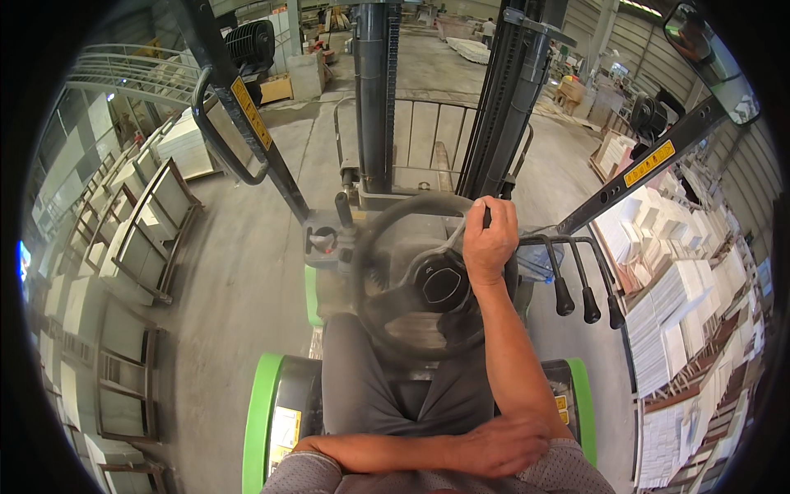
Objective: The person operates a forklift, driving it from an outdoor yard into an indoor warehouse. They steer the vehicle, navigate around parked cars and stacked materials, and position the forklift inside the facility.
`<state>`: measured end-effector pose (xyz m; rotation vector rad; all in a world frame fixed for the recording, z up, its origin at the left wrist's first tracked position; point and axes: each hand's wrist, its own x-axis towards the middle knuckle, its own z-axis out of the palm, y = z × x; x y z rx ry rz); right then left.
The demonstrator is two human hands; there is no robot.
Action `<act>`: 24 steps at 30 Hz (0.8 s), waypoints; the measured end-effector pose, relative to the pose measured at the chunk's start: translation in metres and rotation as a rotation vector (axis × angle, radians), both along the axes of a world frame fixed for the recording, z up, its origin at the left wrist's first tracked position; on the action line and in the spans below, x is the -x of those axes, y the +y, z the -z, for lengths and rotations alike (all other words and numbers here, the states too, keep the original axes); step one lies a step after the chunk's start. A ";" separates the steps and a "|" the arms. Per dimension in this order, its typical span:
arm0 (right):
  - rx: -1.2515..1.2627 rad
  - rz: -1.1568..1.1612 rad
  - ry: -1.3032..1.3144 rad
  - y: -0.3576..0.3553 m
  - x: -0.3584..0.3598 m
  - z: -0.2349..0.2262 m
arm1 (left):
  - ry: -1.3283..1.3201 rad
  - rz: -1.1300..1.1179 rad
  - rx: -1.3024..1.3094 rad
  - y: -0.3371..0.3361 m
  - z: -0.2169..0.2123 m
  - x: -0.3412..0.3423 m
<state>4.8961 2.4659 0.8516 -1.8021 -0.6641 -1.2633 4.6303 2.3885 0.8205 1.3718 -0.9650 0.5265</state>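
Note:
My right hand point(491, 239) is closed around the black spinner knob point(486, 217) at the upper right of the steering wheel point(368, 239). The wheel is black, dusty and round, with a dark hub in its middle. Across my lap lies my left forearm, and my left hand point(502, 446) rests against my right arm near the elbow. Its fingers are smeared and I cannot make out how they are bent. To the right of the wheel hang three black-knobbed control levers point(590, 305), which neither hand touches. A short black lever point(343, 209) stands left of the wheel.
Ahead rise the forklift's dark mast point(374, 99) and a barred load backrest point(428, 136). Racks of pale slabs point(136, 247) line the left side; stacked white stone pieces point(675, 321) line the right. Concrete floor point(239, 272) runs between them. A mirror point(714, 62) hangs at upper right; a distant person point(488, 31) stands ahead.

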 end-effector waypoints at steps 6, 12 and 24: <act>0.003 -0.009 0.013 0.055 -0.115 0.000 | 0.002 -0.031 -0.005 0.052 0.002 -0.119; -0.014 -0.026 0.024 0.117 -0.237 0.000 | -0.047 0.072 0.075 0.095 -0.012 -0.232; -0.032 -0.050 0.049 0.289 -0.444 0.002 | -0.200 0.311 0.036 0.199 0.000 -0.457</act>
